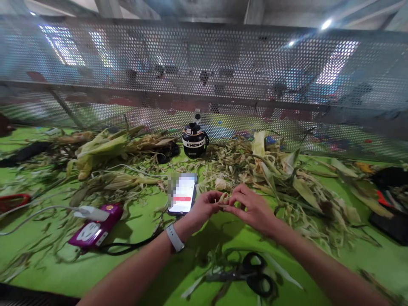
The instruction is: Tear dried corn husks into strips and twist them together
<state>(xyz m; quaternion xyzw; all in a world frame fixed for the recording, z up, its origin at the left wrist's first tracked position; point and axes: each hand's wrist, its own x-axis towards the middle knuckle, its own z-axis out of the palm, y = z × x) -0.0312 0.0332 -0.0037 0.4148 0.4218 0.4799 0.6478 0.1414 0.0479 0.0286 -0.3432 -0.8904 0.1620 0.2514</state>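
My left hand point(206, 206) and my right hand point(250, 207) meet above the green table, fingertips pinched together. Between them is a small pale strip of corn husk point(224, 198), curled at the top and partly covered by my fingers. Just left of my left hand lies a phone point(183, 194) with a lit screen. Below the hands, black-handled scissors point(244, 275) rest among thin husk strips. A heap of dry corn husks point(306, 191) spreads to the right of my right hand.
A black jug lettered ENERGY point(194, 141) stands by the perforated metal screen point(204, 59). More corn husks point(102, 148) lie at the back left. A purple power strip point(95, 225) with a white charger and cables sits left. Red-handled scissors point(14, 202) are at the left edge.
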